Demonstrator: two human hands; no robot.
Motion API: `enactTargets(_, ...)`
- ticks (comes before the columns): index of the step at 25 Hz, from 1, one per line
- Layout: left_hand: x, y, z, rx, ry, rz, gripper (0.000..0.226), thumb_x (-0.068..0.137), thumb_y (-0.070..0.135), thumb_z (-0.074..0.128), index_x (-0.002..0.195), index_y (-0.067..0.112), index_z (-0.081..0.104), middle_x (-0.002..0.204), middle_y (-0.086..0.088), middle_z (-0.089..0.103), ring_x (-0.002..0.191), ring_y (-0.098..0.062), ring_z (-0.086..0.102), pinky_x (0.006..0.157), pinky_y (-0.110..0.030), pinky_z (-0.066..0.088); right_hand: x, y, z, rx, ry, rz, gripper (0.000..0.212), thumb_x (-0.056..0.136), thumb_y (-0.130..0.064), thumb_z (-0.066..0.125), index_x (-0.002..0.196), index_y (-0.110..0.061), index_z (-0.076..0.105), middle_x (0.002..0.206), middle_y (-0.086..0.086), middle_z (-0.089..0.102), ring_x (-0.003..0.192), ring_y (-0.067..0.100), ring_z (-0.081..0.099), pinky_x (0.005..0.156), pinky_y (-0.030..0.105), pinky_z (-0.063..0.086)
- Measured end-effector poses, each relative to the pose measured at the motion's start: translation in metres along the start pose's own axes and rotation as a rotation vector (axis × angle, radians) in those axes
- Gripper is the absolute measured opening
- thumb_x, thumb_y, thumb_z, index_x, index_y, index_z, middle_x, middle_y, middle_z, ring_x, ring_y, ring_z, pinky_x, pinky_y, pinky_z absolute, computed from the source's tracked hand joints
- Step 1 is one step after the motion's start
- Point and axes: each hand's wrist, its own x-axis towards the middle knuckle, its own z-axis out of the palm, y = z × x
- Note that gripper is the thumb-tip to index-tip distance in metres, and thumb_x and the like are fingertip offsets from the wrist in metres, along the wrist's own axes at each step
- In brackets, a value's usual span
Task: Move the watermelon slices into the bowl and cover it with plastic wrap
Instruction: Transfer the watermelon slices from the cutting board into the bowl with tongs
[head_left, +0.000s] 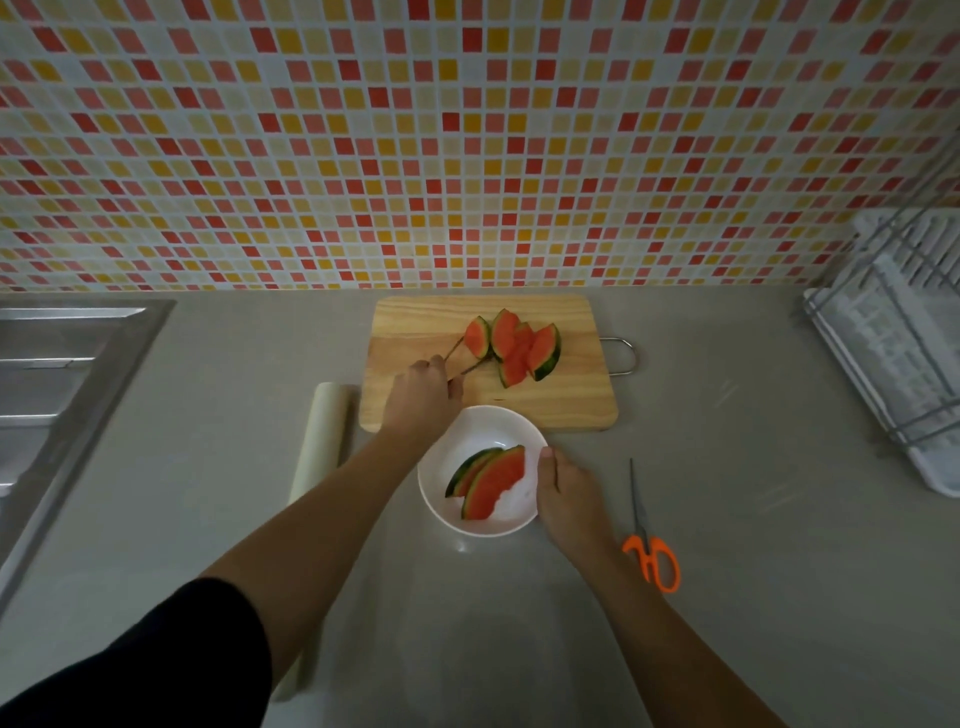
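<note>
A white bowl (457, 514) sits on the counter in front of a wooden cutting board (561, 400). Two watermelon slices (491, 483) lie in the bowl. Several more slices (519, 345) rest in a cluster on the board. My left hand (423, 397) holds a pair of thin tongs or chopsticks (465, 358), whose tips pinch the leftmost slice (478, 336) on the board. My right hand (563, 488) grips the bowl's right rim. A roll of plastic wrap (322, 436) lies left of the bowl, partly hidden under my left forearm.
Orange-handled scissors (649, 545) lie on the counter right of the bowl. A steel sink (57, 384) is at the left edge. A white dish rack (904, 338) stands at the right. A tiled wall (467, 140) rises behind the board.
</note>
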Motion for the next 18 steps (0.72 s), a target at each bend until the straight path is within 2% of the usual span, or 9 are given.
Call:
enactTargets(3,0.005,0.003,0.006,0.076,0.030,0.054,0.029,0.095,0.024,0.043,0.108,-0.001,0.053,0.093,-0.020,0.062,0.080,-0.038,0.062,0.063,-0.038,0.043,-0.001,-0.001,0.000,0.004,0.004,-0.020,0.042,0.098,-0.029,0.033,0.066,-0.008,0.049,0.057,0.005,0.054,0.053,0.019,0.053,0.050,0.033,0.038)
enactTargets(7,0.020,0.005,-0.001,0.103,-0.004,0.019,0.022,0.093,0.017,0.044,0.093,0.001,0.059,0.082,-0.016,0.061,0.077,-0.033,0.060,0.060,-0.032,0.037,0.000,-0.001,-0.002,0.032,-0.003,-0.015,0.044,0.098,-0.030,0.032,0.071,-0.004,0.054,0.064,0.013,0.061,0.058,0.023,0.058,0.053,0.036,0.045)
enactTargets(9,0.025,0.002,-0.008,0.055,0.002,-0.044,0.024,0.091,0.017,0.046,0.081,0.003,0.061,0.063,-0.007,0.054,0.064,-0.028,0.056,0.056,-0.030,0.035,0.000,0.000,-0.002,0.018,-0.004,-0.017,0.043,0.098,-0.030,0.032,0.069,-0.008,0.054,0.061,0.008,0.060,0.056,0.018,0.057,0.050,0.026,0.043)
enactTargets(10,0.027,-0.001,-0.012,-0.001,0.014,-0.099,0.026,0.091,0.018,0.046,0.076,0.005,0.062,0.056,-0.002,0.048,0.057,-0.023,0.051,0.052,-0.029,0.034,0.000,0.000,-0.002,0.007,-0.003,-0.023,0.042,0.098,-0.030,0.032,0.065,-0.013,0.052,0.058,0.002,0.057,0.053,0.013,0.055,0.045,0.017,0.039)
enactTargets(12,0.030,-0.015,-0.020,-0.181,0.033,-0.266,0.027,0.089,0.020,0.049,0.071,0.007,0.064,0.052,0.000,0.047,0.051,-0.018,0.045,0.047,-0.027,0.034,0.000,-0.002,0.000,0.004,-0.006,-0.032,0.041,0.098,-0.030,0.033,0.061,-0.020,0.048,0.055,-0.002,0.054,0.051,0.008,0.052,0.044,0.014,0.037)
enactTargets(15,0.031,-0.034,-0.025,-0.478,0.029,-0.509,0.025,0.084,0.020,0.053,0.070,0.008,0.069,0.062,-0.003,0.060,0.056,-0.019,0.051,0.050,-0.026,0.038,0.001,-0.001,-0.001,0.001,-0.008,-0.013,0.042,0.098,-0.032,0.032,0.065,-0.016,0.051,0.057,0.000,0.056,0.052,0.010,0.053,0.043,0.017,0.035)
enactTargets(18,0.031,-0.043,-0.023,-0.717,-0.023,-0.717,0.020,0.082,0.018,0.057,0.066,0.009,0.064,0.065,0.000,0.063,0.050,-0.014,0.044,0.046,-0.024,0.034,0.003,0.002,-0.002,0.010,0.001,-0.001,0.043,0.098,-0.033,0.032,0.066,-0.012,0.053,0.057,0.001,0.056,0.053,0.012,0.054,0.047,0.027,0.038)
